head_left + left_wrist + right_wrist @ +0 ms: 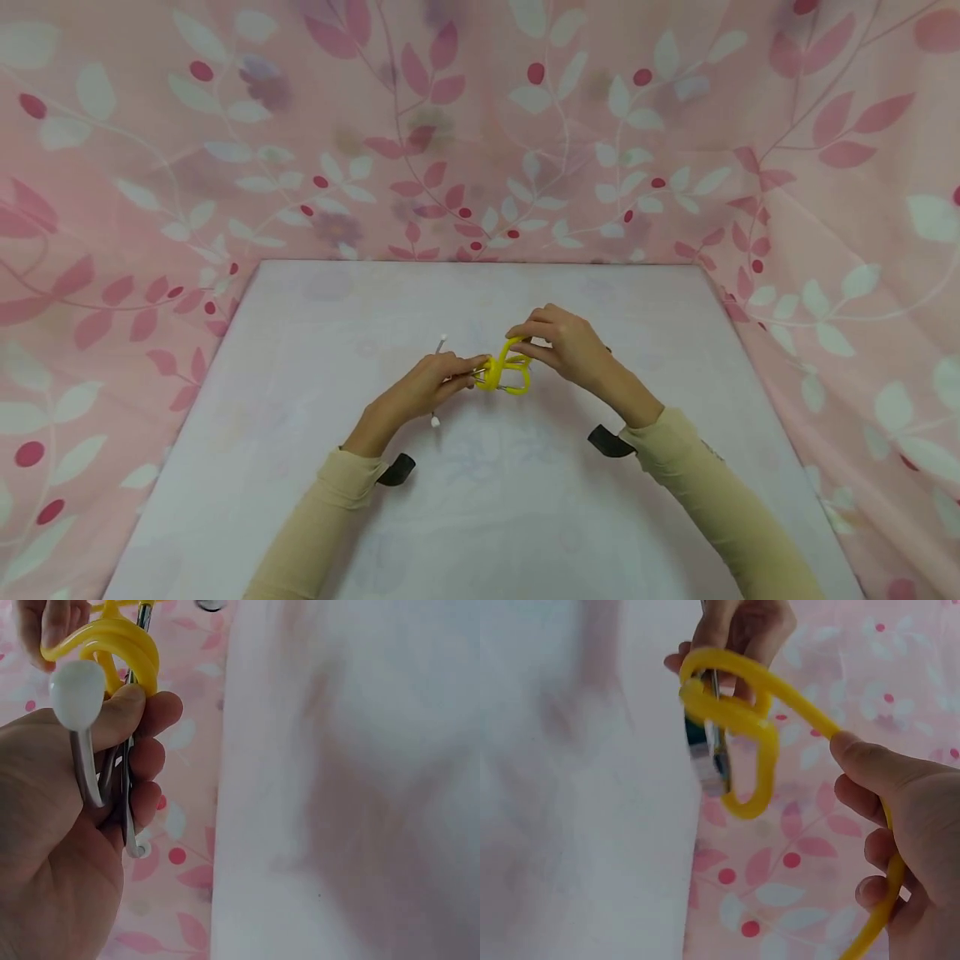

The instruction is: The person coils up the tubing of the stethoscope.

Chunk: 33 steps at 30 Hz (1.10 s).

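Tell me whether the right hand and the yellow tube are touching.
Touching. The right wrist view shows it: the right hand pinches the yellow tube, with the thumb tip directly on it and no gap.

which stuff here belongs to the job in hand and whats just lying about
Looks part of the job:
Yellow tube, looped, in the right hand
Metal ear tubes, in the left hand
White ear tips

Just around it:
Table
Floral cloth
Black wrist pieces
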Each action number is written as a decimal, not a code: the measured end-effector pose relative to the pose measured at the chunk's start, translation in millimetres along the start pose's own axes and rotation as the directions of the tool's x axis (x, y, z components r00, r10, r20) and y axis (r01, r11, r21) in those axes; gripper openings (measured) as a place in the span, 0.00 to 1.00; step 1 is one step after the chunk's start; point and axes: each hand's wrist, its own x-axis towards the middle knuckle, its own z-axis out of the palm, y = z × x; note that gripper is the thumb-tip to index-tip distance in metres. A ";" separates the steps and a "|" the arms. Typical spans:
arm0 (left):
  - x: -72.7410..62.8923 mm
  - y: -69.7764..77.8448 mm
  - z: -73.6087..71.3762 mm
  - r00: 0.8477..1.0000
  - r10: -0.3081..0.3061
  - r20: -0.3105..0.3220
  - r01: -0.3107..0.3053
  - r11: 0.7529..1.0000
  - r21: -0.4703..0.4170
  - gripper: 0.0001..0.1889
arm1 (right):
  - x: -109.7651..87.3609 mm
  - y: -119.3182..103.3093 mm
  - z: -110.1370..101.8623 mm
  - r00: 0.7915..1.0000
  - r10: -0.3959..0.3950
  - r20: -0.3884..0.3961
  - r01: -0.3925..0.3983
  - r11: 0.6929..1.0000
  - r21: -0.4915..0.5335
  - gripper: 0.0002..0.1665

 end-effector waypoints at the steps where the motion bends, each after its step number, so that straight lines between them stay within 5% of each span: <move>1: -0.3 2.3 -0.4 1.000 0.011 -0.001 -0.011 1.000 0.003 0.25 | 0.6 2.4 0.1 1.000 0.018 0.007 -0.018 1.000 0.026 0.13; 7: -1.2 10.8 -1.5 0.998 0.057 -0.029 -0.057 0.998 0.004 0.26 | 1.7 19.5 8.8 0.996 0.078 0.034 -0.084 0.975 0.207 0.13; 10: -0.2 12.5 -2.5 0.993 0.102 -0.056 -0.103 0.994 -0.024 0.27 | 0.4 28.0 15.1 0.990 0.124 0.067 -0.139 0.935 0.325 0.11; 17: 2.2 15.2 -5.4 0.978 0.180 -0.100 -0.187 0.980 -0.067 0.27 | -2.8 43.6 33.4 0.958 0.192 0.212 -0.284 0.735 0.616 0.11; 27: 3.7 15.3 -11.0 0.971 0.165 -0.172 -0.176 0.983 -0.048 0.26 | -15.2 36.7 70.1 0.962 0.188 0.195 -0.270 0.595 0.757 0.23; 33: 3.9 11.8 -9.5 0.968 0.143 -0.206 -0.154 0.987 -0.038 0.27 | -21.9 20.9 85.0 0.921 0.284 0.265 -0.383 0.544 0.747 0.14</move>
